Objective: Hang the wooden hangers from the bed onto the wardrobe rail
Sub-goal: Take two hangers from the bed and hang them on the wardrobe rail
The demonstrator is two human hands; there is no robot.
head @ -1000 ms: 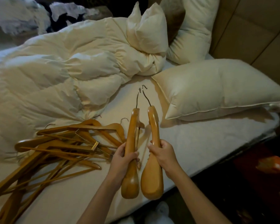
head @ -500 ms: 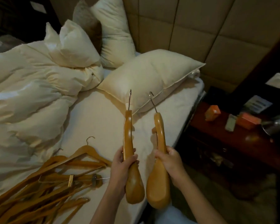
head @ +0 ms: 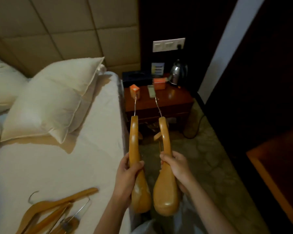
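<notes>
My left hand (head: 127,174) grips one thick wooden hanger (head: 134,141) edge-on, its metal hook pointing away from me. Beside it, my right hand (head: 176,166) grips a second wooden hanger (head: 165,191) the same way. Both hangers are held over the bed's right edge and the floor beyond. Several more wooden hangers (head: 52,210) lie in a pile on the white bed sheet (head: 49,166) at the lower left, partly cut off by the frame. No wardrobe rail is in sight.
A dark wooden nightstand (head: 174,100) stands ahead beside the bed, holding orange boxes, a remote and a steel kettle (head: 178,72). A pillow (head: 49,102) lies against the padded headboard. Carpeted floor (head: 210,157) runs along the bed's right side, with dark furniture (head: 277,174) at the far right.
My view has swung right, from the duvet and hanger pile to the bed's edge and nightstand. Both hands keep their hangers, carried right to above the bed's edge.
</notes>
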